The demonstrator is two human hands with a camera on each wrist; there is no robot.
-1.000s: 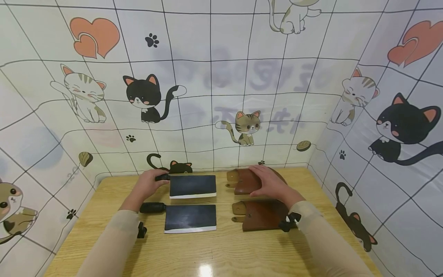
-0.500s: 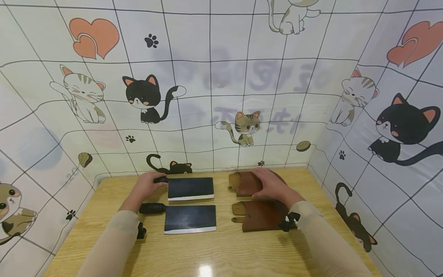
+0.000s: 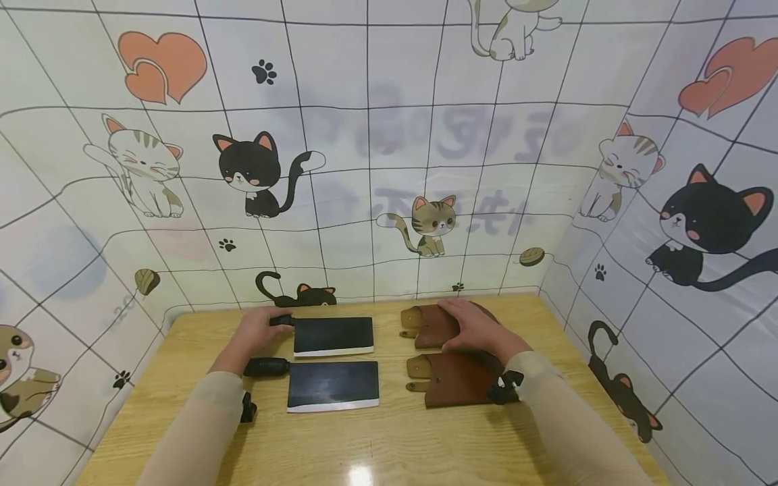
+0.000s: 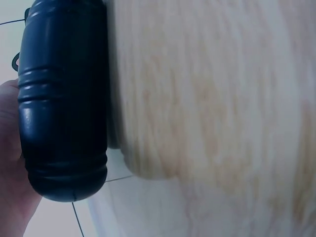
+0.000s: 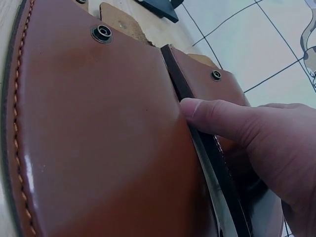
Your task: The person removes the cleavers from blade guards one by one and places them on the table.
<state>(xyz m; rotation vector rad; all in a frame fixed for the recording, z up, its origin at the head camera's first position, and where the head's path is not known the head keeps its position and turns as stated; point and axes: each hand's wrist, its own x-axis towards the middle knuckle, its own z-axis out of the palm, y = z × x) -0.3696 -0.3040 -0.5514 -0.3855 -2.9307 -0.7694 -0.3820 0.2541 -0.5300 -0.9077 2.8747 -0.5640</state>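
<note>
Two cleavers with dark blades and black handles lie one behind the other on the table's left half. My left hand (image 3: 258, 331) grips the handle of the far cleaver (image 3: 333, 335). In the left wrist view, the ribbed handle of the near cleaver (image 4: 64, 113) hides most of that hand. On the right lie two brown leather knife sheaths with tan snap straps. My right hand (image 3: 477, 329) spans the far sheath (image 3: 433, 327) and holds it, thumb on its near edge. Below that wrist is the near sheath (image 3: 464, 381); the two edges almost meet at the thumb (image 5: 212, 116).
The wooden table (image 3: 365, 442) ends at a wall cloth (image 3: 340, 236) printed with cats and grid lines, which also runs along both sides. Bare wood separates the blades from the sheaths.
The far cleaver has come a little nearer and slightly left in my left hand. The far sheath has come slightly nearer with my right hand. The near pair stays in place.
</note>
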